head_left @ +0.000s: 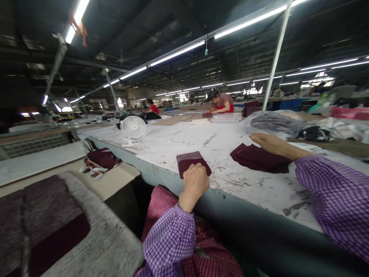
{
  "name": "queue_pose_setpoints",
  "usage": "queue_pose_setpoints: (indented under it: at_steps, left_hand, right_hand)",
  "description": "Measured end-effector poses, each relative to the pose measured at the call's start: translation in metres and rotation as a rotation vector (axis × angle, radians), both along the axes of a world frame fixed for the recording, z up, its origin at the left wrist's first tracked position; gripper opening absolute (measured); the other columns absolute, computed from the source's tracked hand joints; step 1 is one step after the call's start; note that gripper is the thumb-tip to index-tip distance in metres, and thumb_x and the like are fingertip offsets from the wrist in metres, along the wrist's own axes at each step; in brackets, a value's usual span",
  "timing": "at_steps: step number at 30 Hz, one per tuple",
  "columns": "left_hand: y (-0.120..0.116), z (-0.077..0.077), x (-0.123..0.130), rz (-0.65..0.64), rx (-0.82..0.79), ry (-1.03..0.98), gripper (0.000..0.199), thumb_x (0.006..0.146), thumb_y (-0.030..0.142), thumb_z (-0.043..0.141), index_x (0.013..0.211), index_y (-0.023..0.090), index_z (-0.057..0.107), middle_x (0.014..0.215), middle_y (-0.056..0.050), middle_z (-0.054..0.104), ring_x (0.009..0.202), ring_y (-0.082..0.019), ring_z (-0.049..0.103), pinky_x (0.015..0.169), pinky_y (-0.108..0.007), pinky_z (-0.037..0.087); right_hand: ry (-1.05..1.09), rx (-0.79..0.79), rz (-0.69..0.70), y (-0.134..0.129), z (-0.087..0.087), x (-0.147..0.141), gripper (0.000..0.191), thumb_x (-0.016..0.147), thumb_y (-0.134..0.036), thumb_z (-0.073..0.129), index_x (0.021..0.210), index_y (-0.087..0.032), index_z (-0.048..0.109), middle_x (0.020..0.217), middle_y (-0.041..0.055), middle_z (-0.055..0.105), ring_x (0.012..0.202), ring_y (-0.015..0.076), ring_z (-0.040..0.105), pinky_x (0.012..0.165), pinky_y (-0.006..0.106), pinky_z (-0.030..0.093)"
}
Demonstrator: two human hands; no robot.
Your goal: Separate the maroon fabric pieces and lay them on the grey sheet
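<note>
Probably the likeliest trouble in the head view lies at the near edge of the counter [221, 140]: the small maroon piece [191, 158], with its speckled band on the far side, sits close to that edge. If the left hand [196, 180] drew back while pressing down, it could drag the cloth askew, ruck it up, or pull a corner over the side. Should the piece be made of several layers, uneven pressure might also slide them out of line. Dark marks and thread-like bits on the white covering could cling to the cloth if it were rubbed across them.

On the right, the dark maroon pile [259, 158] has an uneven outline, so a low sweep of the right hand [271, 146] or its loose checked sleeve [331, 196] could catch a corner and spread the stack. A pull from that side might also snag the clear plastic [273, 122] beyond it.

As for pose, the left forearm rises from below, wrist above the counter's rim, knuckles up and fingers curled into a fist over the piece's near part; whether cloth is pinched inside cannot be told. The right forearm comes in from the side, its hand opened out with fingers extended and roughly level, above or just beside the pile, with no visible grip on it.
</note>
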State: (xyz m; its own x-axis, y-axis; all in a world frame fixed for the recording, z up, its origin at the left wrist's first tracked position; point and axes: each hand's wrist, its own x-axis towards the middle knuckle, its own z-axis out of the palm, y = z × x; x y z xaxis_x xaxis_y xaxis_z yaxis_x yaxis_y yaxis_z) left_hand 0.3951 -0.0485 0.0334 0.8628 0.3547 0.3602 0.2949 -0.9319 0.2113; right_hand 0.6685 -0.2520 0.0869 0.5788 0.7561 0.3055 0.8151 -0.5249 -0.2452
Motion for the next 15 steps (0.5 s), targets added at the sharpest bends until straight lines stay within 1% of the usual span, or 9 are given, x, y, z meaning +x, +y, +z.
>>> queue_pose_setpoints:
  at_steps: [2,5,8,10,11,12,13,14,15]
  left_hand:
    - [0.003,-0.002,0.000,0.025,-0.034,-0.026,0.020,0.083,0.016,0.045,0.084,0.018,0.064,0.096,-0.006,0.062,0.094,-0.021,0.056,0.079,-0.032,0.045]
    - [0.009,-0.001,-0.001,-0.035,-0.092,-0.035,0.017,0.082,0.021,0.050,0.091,0.019,0.064,0.101,-0.005,0.062,0.100,-0.021,0.055,0.085,-0.032,0.045]
    - [0.010,0.002,0.000,-0.076,-0.041,0.020,0.020,0.082,0.017,0.048,0.090,0.017,0.066,0.103,-0.008,0.062,0.103,-0.022,0.054,0.087,-0.033,0.044]
    - [0.011,0.003,0.003,-0.066,-0.002,0.033,0.023,0.081,0.011,0.045,0.087,0.015,0.067,0.102,-0.011,0.063,0.100,-0.023,0.056,0.085,-0.034,0.045]
    - [0.012,0.002,0.005,-0.050,-0.011,0.007,0.024,0.080,0.009,0.045,0.086,0.015,0.067,0.101,-0.011,0.064,0.098,-0.023,0.057,0.084,-0.034,0.045]
    - [0.016,0.001,0.006,-0.031,-0.051,-0.038,0.023,0.078,0.008,0.046,0.085,0.015,0.067,0.099,-0.011,0.065,0.096,-0.023,0.058,0.082,-0.034,0.045]
    - [0.020,-0.002,0.008,-0.009,-0.128,-0.098,0.022,0.076,0.008,0.048,0.082,0.015,0.067,0.095,-0.010,0.066,0.092,-0.022,0.059,0.081,-0.033,0.045]
    - [0.027,-0.005,0.009,0.013,-0.244,-0.166,0.020,0.074,0.008,0.049,0.080,0.015,0.067,0.089,-0.008,0.067,0.086,-0.021,0.061,0.078,-0.031,0.045]
    - [0.034,-0.008,0.011,0.033,-0.393,-0.233,0.017,0.073,0.009,0.051,0.077,0.016,0.066,0.082,-0.006,0.067,0.078,-0.018,0.061,0.073,-0.029,0.046]
  right_hand:
    - [-0.041,0.025,0.007,0.015,0.001,-0.019,0.065,0.089,-0.056,0.026,0.123,-0.010,0.055,0.134,0.0147,0.050,0.126,0.0340,0.041,0.111,0.048,0.025]
    - [-0.024,-0.009,0.137,0.036,0.003,-0.054,0.055,0.091,-0.054,0.029,0.119,-0.017,0.060,0.130,0.0085,0.055,0.122,0.0290,0.047,0.109,0.044,0.030]
    - [-0.010,-0.027,0.277,0.053,0.004,-0.086,0.048,0.090,-0.050,0.035,0.117,-0.021,0.062,0.128,0.0051,0.057,0.119,0.0266,0.050,0.106,0.040,0.034]
    - [-0.014,-0.040,0.346,0.061,0.004,-0.102,0.046,0.089,-0.048,0.038,0.115,-0.021,0.063,0.125,0.0053,0.059,0.116,0.0268,0.052,0.104,0.041,0.036]
    - [-0.018,-0.048,0.373,0.064,0.004,-0.107,0.045,0.089,-0.048,0.038,0.114,-0.020,0.064,0.123,0.0059,0.060,0.114,0.0273,0.053,0.103,0.041,0.037]
    - [-0.018,-0.056,0.395,0.066,0.004,-0.112,0.046,0.089,-0.048,0.038,0.113,-0.020,0.065,0.122,0.0066,0.061,0.113,0.0276,0.054,0.102,0.041,0.038]
    - [-0.014,-0.060,0.413,0.067,0.003,-0.115,0.046,0.090,-0.047,0.037,0.113,-0.019,0.065,0.121,0.0069,0.062,0.113,0.0276,0.055,0.100,0.041,0.039]
    - [-0.007,-0.060,0.427,0.068,0.003,-0.118,0.046,0.090,-0.047,0.036,0.113,-0.019,0.065,0.121,0.0070,0.062,0.112,0.0272,0.055,0.099,0.040,0.040]
    - [0.001,-0.056,0.441,0.070,0.002,-0.120,0.045,0.091,-0.046,0.035,0.112,-0.019,0.065,0.120,0.0071,0.063,0.111,0.0266,0.056,0.098,0.039,0.041]
